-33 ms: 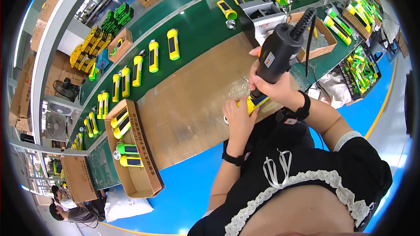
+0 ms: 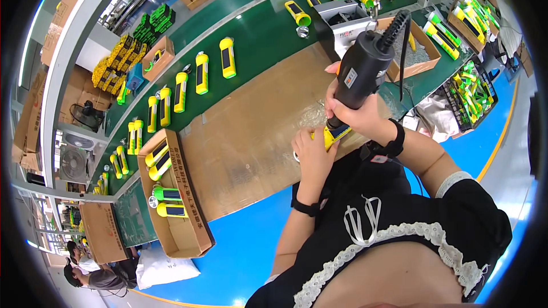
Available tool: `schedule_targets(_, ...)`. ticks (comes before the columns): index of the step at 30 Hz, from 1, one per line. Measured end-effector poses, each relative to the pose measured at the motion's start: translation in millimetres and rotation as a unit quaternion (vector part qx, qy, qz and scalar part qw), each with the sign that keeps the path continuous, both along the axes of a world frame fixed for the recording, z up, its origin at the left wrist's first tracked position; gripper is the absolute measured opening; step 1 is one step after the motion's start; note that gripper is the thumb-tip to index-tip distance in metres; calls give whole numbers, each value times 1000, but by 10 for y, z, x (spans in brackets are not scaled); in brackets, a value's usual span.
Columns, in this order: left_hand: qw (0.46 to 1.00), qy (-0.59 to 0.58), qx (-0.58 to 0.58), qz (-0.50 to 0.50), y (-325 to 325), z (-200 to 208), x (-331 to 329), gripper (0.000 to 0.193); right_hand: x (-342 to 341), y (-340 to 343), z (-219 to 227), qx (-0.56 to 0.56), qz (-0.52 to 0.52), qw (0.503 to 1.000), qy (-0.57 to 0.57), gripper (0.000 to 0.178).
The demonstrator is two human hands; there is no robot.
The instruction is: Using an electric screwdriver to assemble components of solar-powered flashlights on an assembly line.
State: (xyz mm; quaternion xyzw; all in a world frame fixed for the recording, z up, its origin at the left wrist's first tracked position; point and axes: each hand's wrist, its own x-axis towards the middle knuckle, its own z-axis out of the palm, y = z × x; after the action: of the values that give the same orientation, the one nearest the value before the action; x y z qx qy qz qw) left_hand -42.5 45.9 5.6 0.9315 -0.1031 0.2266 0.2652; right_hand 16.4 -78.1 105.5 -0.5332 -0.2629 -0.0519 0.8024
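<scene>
A black electric screwdriver (image 2: 363,71) is gripped in my right hand (image 2: 355,113), its cord rising from the top. The tool points down, its tip against a yellow flashlight (image 2: 329,139) with a dark panel on its side. Around that flashlight my left hand (image 2: 314,155) is closed, holding it at the near edge of the cardboard sheet (image 2: 251,137). Part of the flashlight is hidden by my hands, and the exact contact at the bit cannot be seen.
At the left stands an open carton (image 2: 191,199) with several flashlights. More flashlights (image 2: 228,60) line the green bench. A grey-and-black machine (image 2: 344,21) sits beyond the screwdriver, beside a carton (image 2: 425,64) of small metal parts. A black crate (image 2: 471,94) of green and yellow parts is at the right.
</scene>
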Motion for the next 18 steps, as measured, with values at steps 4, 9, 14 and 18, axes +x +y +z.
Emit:
schedule_targets(4, 1000, 0, -6, -2, -12, -19, -9, 44, 23, 53, -64, -13, -14, 1000, -19, 50)
schedule_targets(9, 1000, 12, -7, -1, -7, -3, -11, 42, 32, 73, -122, -77, 0, 997, 7, 52)
schedule_targets(14, 1000, 15, -14, -7, -1, -6, -9, 44, 27, 83, -53, -60, -6, 998, 14, 51)
schedule_targets(18, 1000, -2, -21, -9, -14, -53, -34, 48, 39, 59, 8, -20, -3, 999, 31, 46)
